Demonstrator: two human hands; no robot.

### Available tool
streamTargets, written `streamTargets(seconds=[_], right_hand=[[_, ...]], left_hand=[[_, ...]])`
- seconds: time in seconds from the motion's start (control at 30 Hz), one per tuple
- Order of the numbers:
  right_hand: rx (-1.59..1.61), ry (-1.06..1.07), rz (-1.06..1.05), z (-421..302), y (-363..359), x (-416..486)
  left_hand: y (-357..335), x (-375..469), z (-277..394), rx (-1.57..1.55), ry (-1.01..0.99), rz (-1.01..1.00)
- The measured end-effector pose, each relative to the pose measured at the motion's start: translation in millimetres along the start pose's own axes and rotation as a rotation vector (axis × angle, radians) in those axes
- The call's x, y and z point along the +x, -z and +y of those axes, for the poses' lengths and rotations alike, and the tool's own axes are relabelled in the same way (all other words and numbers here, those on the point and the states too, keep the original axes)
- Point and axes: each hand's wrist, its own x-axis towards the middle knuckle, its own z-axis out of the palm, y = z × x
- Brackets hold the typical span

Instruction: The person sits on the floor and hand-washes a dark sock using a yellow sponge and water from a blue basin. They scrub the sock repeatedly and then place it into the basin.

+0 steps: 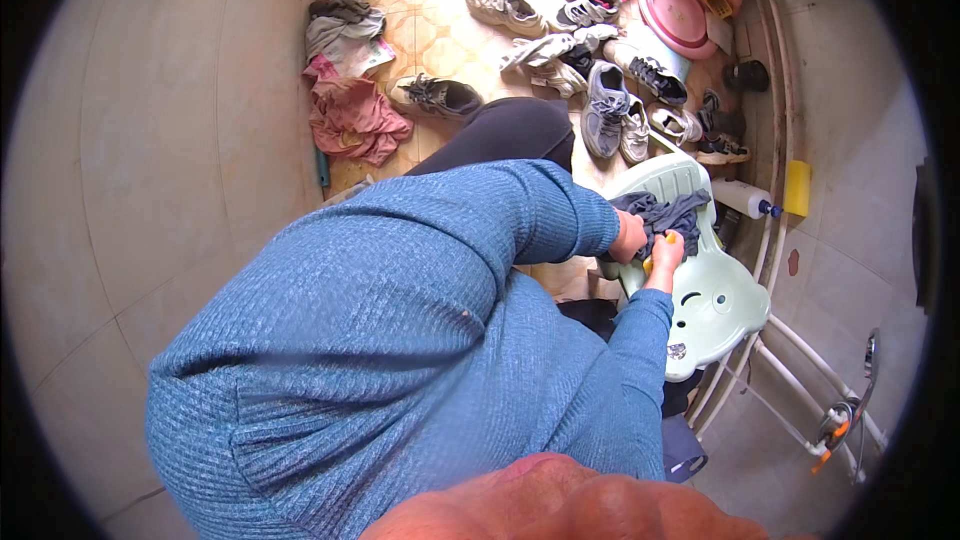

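Before me is a pale green plastic washboard-like stand (716,274) with a bear face at its near end and a ridged panel at its far end. A bunched dark grey cloth (682,214) lies across its middle, over part of the ridges. My left hand (631,236) grips the cloth at its near left side. Beside it, my right hand (664,255) is closed around a yellow object (648,265), mostly hidden by the fingers; whether it is a soap bar or a brush handle I cannot tell. That hand is against the cloth's near edge.
Several shoes (604,109) crowd the tiled floor ahead, with a pink lidded bucket (675,11) behind them. Crumpled pink cloth (356,120) lies at the left wall. A white pump bottle (742,197), yellow sponge (798,187) and white pipes (810,371) line the right side.
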Motion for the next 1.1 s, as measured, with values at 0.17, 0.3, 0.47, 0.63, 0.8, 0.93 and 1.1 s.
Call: streamTargets(seconds=[0.17,0.3,0.47,0.63,0.8,0.93,1.1], right_hand=[[0.911,-0.154,-0.06,-50,57,-48],[1.198,0.112,-0.217,-117,134,-122],[1.219,0.339,-0.392,-157,160,-196],[0.357,0.661,0.224,-160,137,-184],[0.455,0.382,0.467,-186,158,-133],[0.663,0.514,0.364,-195,129,-149],[0.391,0.745,0.514,-186,105,-145]], left_hand=[[0,-22,4,-0.45,0.132,0.204],[-1,-26,13,-0.922,0.356,0.316],[0,-11,36,-1.779,-0.056,0.22],[15,-6,67,-2.304,-0.639,-0.128],[27,-22,97,-2.21,-0.52,-0.11],[43,-21,80,-2.275,-0.459,-0.113],[50,-28,72,-2.094,-0.501,0.05]])
